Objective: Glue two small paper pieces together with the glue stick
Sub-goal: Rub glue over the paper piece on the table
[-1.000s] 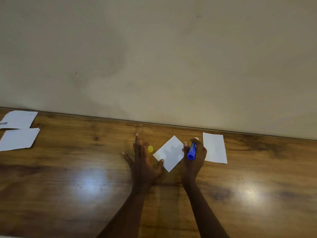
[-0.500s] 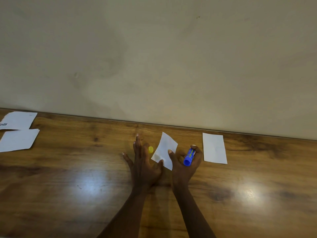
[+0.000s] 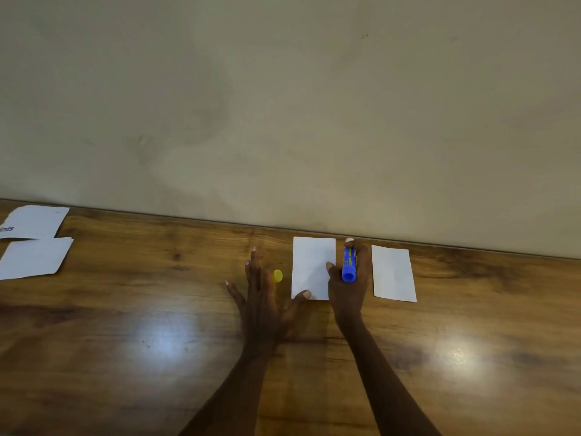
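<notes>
A small white paper piece lies upright on the wooden table between my hands. My left hand rests flat with fingers spread, its thumb tip touching the paper's lower left corner. My right hand grips the blue glue stick, and its thumb presses the paper's right edge. The yellow cap lies on the table beside my left fingers. A second white paper piece lies flat just right of my right hand.
Two larger white sheets, one with printed text and a plain one, lie at the far left. A beige wall rises right behind the table's back edge. Glossy wood with light glare spreads in front.
The middle paper has turned from a diamond tilt to upright. My right hand moved left and then back right with the glue stick. My left hand stayed in place.
</notes>
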